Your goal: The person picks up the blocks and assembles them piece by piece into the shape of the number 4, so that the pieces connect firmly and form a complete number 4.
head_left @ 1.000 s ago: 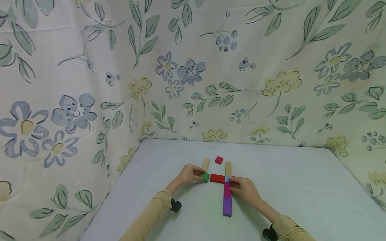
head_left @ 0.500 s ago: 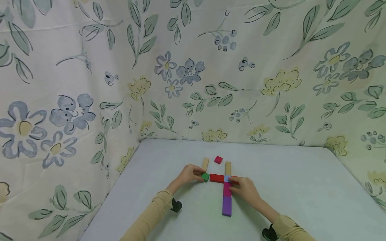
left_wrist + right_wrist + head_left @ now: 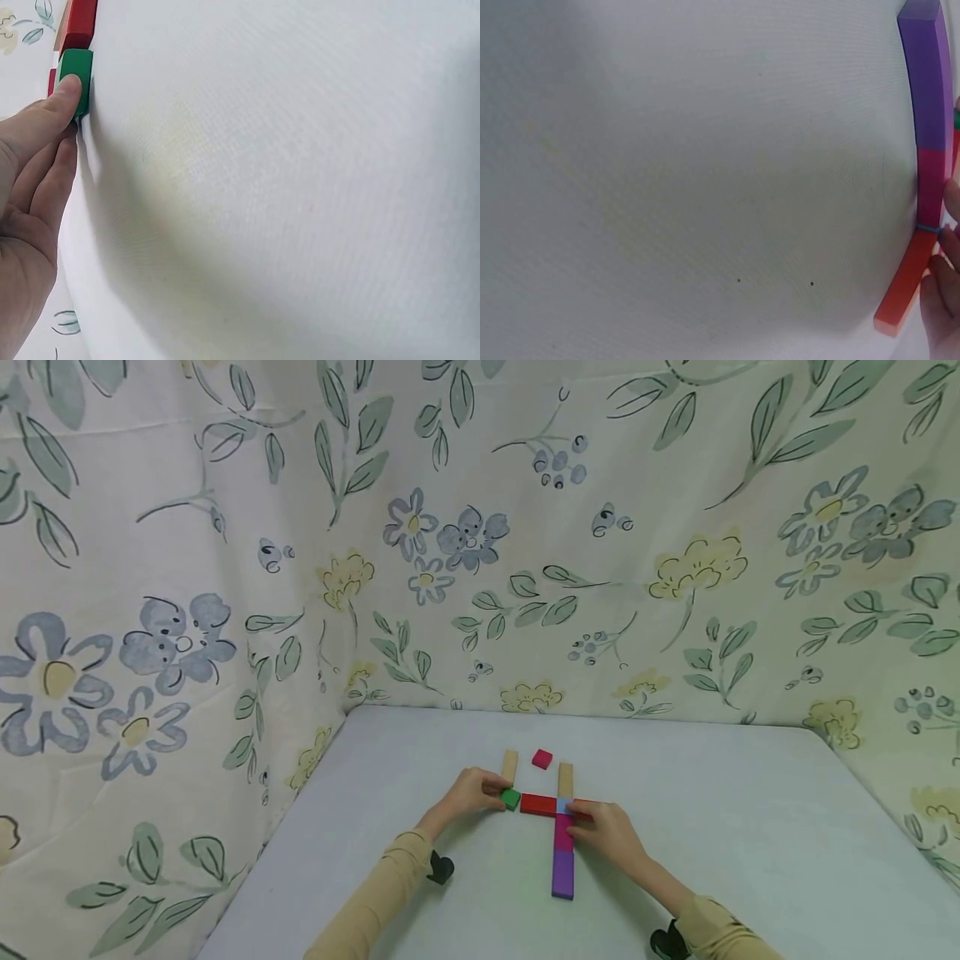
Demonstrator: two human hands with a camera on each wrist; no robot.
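Wooden blocks form a cross on the white table. A light blue piece (image 3: 564, 805) marks its centre, with a tan block (image 3: 566, 779) behind, a magenta block (image 3: 563, 832) and a purple block (image 3: 562, 873) in front, and a red block (image 3: 537, 804) on the left. An orange-red block (image 3: 907, 285) extends right, partly covered by my right hand (image 3: 611, 835), whose fingers touch the blocks around the centre. Between thumb and fingers my left hand (image 3: 471, 793) pinches a green block (image 3: 73, 79) against the red block's left end.
Another tan block (image 3: 510, 767) lies just behind the green one. A loose crimson cube (image 3: 542, 759) sits between the two tan blocks. Floral fabric (image 3: 480, 568) hangs behind the table (image 3: 750, 827) and along its left side.
The green block has shifted slightly closer to the red block, and the tan block behind it has slid a little away from me. My right hand stays in place.
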